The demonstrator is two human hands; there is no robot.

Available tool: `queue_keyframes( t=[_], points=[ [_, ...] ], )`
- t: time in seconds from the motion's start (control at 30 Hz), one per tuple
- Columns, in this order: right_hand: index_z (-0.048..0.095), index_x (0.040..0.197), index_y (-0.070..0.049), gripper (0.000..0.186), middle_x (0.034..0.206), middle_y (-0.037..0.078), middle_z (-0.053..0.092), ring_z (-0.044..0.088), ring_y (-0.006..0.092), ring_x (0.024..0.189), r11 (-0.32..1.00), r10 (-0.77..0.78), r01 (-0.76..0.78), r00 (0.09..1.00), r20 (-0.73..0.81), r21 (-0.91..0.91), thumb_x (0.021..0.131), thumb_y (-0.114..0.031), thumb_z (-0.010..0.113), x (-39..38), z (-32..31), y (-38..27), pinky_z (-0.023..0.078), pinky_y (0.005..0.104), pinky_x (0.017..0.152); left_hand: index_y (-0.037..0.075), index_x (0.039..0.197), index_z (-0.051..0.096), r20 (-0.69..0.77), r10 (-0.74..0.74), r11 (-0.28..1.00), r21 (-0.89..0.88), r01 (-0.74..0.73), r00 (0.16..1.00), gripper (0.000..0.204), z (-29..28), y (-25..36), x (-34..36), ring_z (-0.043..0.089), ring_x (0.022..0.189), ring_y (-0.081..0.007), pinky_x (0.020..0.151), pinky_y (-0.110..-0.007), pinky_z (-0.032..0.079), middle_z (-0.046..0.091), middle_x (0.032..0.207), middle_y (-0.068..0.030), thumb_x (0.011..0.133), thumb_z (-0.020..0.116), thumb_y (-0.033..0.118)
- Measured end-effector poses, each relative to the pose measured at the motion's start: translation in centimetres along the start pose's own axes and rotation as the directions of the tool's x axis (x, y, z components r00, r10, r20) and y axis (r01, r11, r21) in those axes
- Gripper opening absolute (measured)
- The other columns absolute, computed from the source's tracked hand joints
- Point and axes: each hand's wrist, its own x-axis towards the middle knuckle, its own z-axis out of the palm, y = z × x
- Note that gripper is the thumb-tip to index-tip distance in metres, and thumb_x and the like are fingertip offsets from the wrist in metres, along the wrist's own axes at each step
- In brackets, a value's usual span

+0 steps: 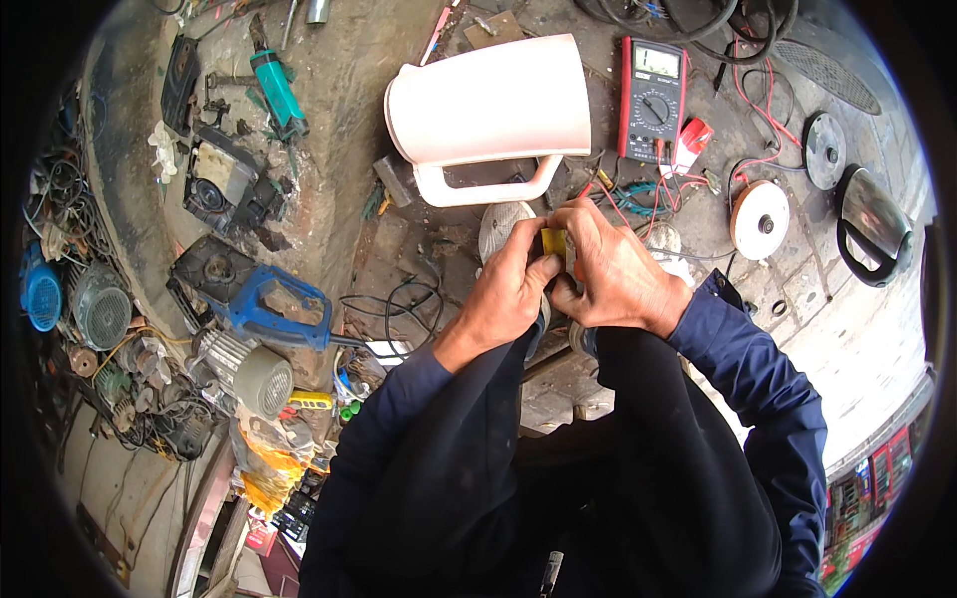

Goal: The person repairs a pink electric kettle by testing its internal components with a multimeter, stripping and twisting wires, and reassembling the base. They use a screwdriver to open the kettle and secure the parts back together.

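Between my knees and the kettle, my left hand (508,284) and my right hand (608,269) meet with fingers closed on a small yellow object (553,242), partly hidden by my fingers. Just beyond them a pale pink plastic kettle (488,105) lies on its side on the ground, handle toward me. A red-and-grey multimeter (650,105) lies to its right with leads attached. A round white kettle base (760,224) sits farther right, wires running near it.
At left are a blue power tool (284,304), a motor (244,374), a teal tool (277,90) and heaped motors and cables (100,299). At right lie a dark disc (824,149), a steel kettle (877,214) and a mesh plate (827,75). Cables (718,30) coil along the top.
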Motion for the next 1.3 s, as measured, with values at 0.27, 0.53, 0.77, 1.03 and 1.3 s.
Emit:
queue_keyframes(
  t=[0.27,0.53,0.77,1.03,1.3],
  points=[
    [0.051,0.12,0.006,0.052,0.103,0.025,0.06,0.066,0.0495,0.084,0.999,0.046,-0.047,0.998,0.035,0.021,0.074,-0.007,0.072,-0.2,-1.0,0.6,0.057,0.0504,0.071,-0.004,0.133,0.049,0.019,-0.069,0.964,-0.257,0.072,0.997,0.037,0.0,-0.9,0.2,0.066,0.107,-0.02,0.092,-0.033,0.053,0.068,0.117,-0.0159,0.109,0.062,0.021],
    [0.064,0.126,0.004,0.046,0.104,0.024,0.072,0.072,0.0327,0.078,0.951,0.211,-0.229,0.971,0.11,0.206,0.082,-0.008,0.073,-0.1,-2.8,0.6,0.058,0.0407,0.071,0.006,0.114,0.063,0.178,-0.45,0.544,-0.723,0.426,0.875,0.032,-0.7,-1.1,1.0,0.068,0.074,-0.0189,0.072,-0.032,0.057,0.068,0.094,-0.005,0.107,0.063,0.037],
    [0.07,0.111,0.003,0.032,0.084,0.021,0.074,0.074,0.0375,0.077,0.915,0.339,-0.358,0.933,0.123,0.185,0.086,-0.017,0.078,-0.7,-2.9,-0.9,0.058,0.0439,0.071,0.009,0.118,0.066,0.188,-0.58,0.317,-0.844,0.433,0.793,0.029,-1.4,-1.1,1.4,0.067,0.079,-0.0183,0.074,-0.032,0.056,0.07,0.098,-0.0045,0.105,0.063,0.036],
    [0.074,0.1,0.0,0.018,0.086,0.023,0.073,0.072,0.0435,0.083,0.931,0.325,-0.335,0.941,0.09,0.146,0.085,-0.01,0.072,-1.1,-0.7,-0.7,0.057,0.0492,0.073,0.008,0.115,0.067,0.286,-0.607,0.148,-0.876,0.459,0.741,0.031,-1.9,-2.7,1.9,0.066,0.074,-0.0177,0.07,-0.03,0.057,0.07,0.096,-0.0055,0.103,0.067,0.037],
    [0.074,0.099,0.0,0.018,0.085,0.022,0.073,0.072,0.0425,0.082,0.937,0.309,-0.317,0.948,0.077,0.143,0.084,-0.011,0.073,-1.2,-0.5,-0.3,0.058,0.0487,0.073,0.006,0.109,0.065,0.266,-0.646,0.154,-0.873,0.463,0.716,0.032,-1.9,-3.1,1.4,0.065,0.07,-0.0175,0.066,-0.03,0.055,0.068,0.091,-0.0067,0.101,0.07,0.037]
  ],
)
